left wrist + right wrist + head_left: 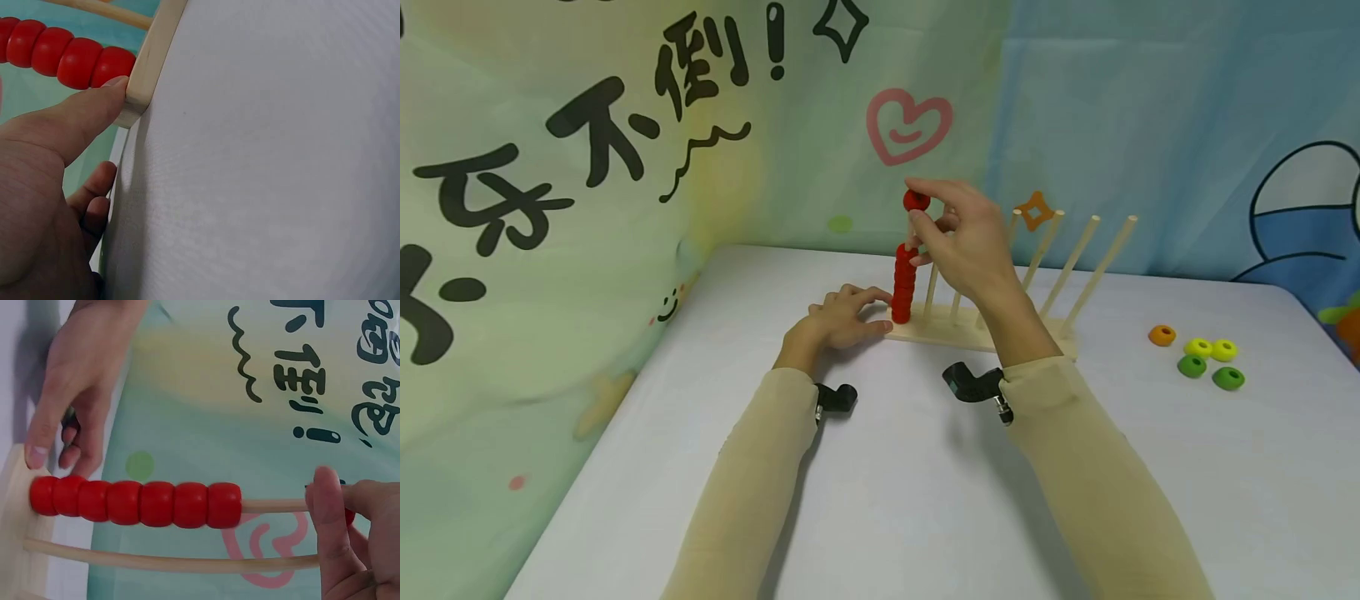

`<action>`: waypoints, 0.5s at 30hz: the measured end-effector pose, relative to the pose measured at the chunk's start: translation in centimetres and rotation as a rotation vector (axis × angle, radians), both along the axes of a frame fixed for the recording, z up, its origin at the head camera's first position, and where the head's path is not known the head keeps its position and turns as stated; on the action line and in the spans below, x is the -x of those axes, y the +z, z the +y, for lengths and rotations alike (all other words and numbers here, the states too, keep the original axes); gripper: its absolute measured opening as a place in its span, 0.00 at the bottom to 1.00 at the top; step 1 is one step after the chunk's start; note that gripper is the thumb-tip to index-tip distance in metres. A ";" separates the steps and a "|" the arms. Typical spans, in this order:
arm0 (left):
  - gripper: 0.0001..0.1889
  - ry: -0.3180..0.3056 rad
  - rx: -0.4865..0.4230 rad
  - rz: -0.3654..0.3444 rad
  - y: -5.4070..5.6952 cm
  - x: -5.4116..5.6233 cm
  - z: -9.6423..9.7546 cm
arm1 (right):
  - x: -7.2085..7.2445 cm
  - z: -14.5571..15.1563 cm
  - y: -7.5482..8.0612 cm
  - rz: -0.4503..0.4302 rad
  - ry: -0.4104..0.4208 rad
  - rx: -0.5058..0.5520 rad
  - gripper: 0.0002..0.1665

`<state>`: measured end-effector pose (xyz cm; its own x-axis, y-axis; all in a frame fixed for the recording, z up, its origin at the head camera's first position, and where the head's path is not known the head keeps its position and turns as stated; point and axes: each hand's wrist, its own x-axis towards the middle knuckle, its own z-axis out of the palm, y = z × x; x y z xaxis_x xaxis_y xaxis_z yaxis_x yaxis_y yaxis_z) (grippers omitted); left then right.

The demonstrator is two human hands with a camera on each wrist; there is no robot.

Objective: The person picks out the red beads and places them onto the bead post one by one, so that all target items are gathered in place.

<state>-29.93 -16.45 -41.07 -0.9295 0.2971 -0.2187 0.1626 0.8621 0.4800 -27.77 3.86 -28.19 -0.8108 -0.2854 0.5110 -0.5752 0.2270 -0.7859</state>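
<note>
A light wooden base (951, 333) with a row of upright pegs stands on the white table. Several red beads (903, 287) are stacked on its leftmost peg. Above the stack, my right hand (966, 237) pinches another red bead (916, 200) between thumb and index finger, at the peg's upper end; the right wrist view shows bare peg (275, 505) between stack and fingers, which mostly hide that bead. My left hand (842, 318) holds the left end of the base, its thumb (100, 106) against the corner beside the lowest red bead and its index finger reaching round behind.
Right of the base lie loose beads: an orange bead (1162, 335), two yellow beads (1198, 348) and two green beads (1228, 378). The other pegs (1101, 271) lean to the right in this view. A printed backdrop (760, 183) hangs behind the table.
</note>
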 end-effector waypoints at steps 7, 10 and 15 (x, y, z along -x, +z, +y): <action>0.26 -0.031 -0.023 -0.004 -0.1 -0.1 -0.1 | -0.1 0.2 0.3 -0.023 -0.017 -0.123 0.26; 0.26 -0.029 -0.021 -0.007 -0.3 -0.1 -0.1 | -0.6 0.4 -0.1 0.045 -0.004 -0.139 0.25; 0.27 -0.019 -0.017 -0.011 -0.8 -0.3 -0.4 | -1.9 1.2 -0.8 0.109 0.062 -0.160 0.24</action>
